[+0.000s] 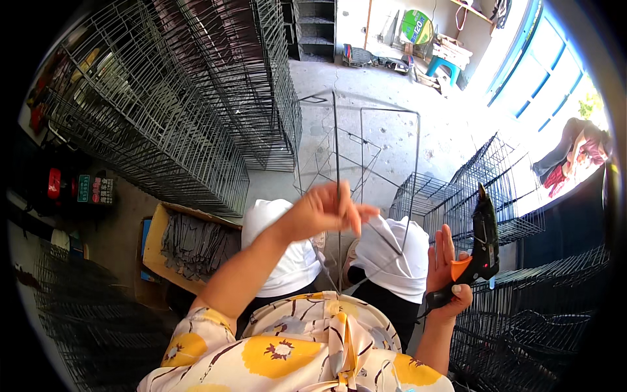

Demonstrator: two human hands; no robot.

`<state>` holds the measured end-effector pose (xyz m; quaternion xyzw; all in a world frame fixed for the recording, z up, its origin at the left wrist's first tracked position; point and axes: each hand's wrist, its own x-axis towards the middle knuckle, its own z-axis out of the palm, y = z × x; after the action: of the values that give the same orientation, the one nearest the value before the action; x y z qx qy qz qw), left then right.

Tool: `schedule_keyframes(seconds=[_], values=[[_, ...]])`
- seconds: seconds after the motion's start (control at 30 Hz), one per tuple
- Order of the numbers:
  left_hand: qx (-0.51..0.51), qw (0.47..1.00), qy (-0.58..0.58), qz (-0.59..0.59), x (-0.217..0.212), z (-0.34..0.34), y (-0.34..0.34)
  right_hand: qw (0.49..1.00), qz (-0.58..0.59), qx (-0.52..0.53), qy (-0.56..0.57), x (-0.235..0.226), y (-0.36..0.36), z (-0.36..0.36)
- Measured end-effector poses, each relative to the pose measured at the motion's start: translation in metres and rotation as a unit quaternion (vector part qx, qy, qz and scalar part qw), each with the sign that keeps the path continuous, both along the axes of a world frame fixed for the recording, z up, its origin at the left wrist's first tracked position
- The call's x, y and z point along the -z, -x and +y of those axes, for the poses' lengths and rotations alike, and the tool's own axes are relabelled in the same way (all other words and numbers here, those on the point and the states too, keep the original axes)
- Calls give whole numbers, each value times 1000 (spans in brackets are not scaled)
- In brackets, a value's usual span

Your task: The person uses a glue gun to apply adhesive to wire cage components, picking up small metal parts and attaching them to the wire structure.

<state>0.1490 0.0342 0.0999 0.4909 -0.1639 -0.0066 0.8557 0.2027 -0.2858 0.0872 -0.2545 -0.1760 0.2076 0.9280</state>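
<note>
My left hand (325,210) is in front of my knees, its fingers curled at the dark upright rod of a thin wire frame (418,150). The frame stands between my legs, and its lower part is partly hidden by my hand and the white cloths (274,261) over my knees. On the right, my right hand (445,271) holds a black glue gun (484,238) with an orange trigger. Its pointed tip faces up and away. The thumb lies across the grip, while the other fingers stretch out behind the tool.
Tall stacks of wire panels (157,98) rise at the left. Below them, an open cardboard box (157,258) holds grey strips. More wire cages (496,176) crowd the right side. A person (575,153) is near the blue-framed window, and a teal stool (445,68) stands at the back.
</note>
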Motion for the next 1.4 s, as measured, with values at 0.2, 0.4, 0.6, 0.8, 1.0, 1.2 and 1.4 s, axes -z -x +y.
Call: schedule_keyframes(seconds=[0.2, 0.4, 0.6, 0.8, 1.0, 1.2, 1.4], values=[[21, 981, -189, 47, 44, -26, 72, 999, -32, 2, 25, -9, -12, 16], [-18, 936, -346, 64, 81, -40, 129, 988, 39, -144, 30, -27, 2, 12], [-254, 890, -298, 232, 93, 17, 174, 987, 27, -111, 112, -15, 25, 29], [-531, 642, -370, 411, 142, 127, 237, 986, 19, -100, 133, -7, 27, 49], [-412, 480, -526, 568, 195, 126, 233, 982, 31, -85, 168, 3, 27, 54], [-434, 442, -463, 634, 209, 124, 216, 979, 18, -90, 182, 5, 24, 53], [-483, 390, -534, 574, 202, 112, 209, 976, 12, -93, 195, 8, 19, 47]])
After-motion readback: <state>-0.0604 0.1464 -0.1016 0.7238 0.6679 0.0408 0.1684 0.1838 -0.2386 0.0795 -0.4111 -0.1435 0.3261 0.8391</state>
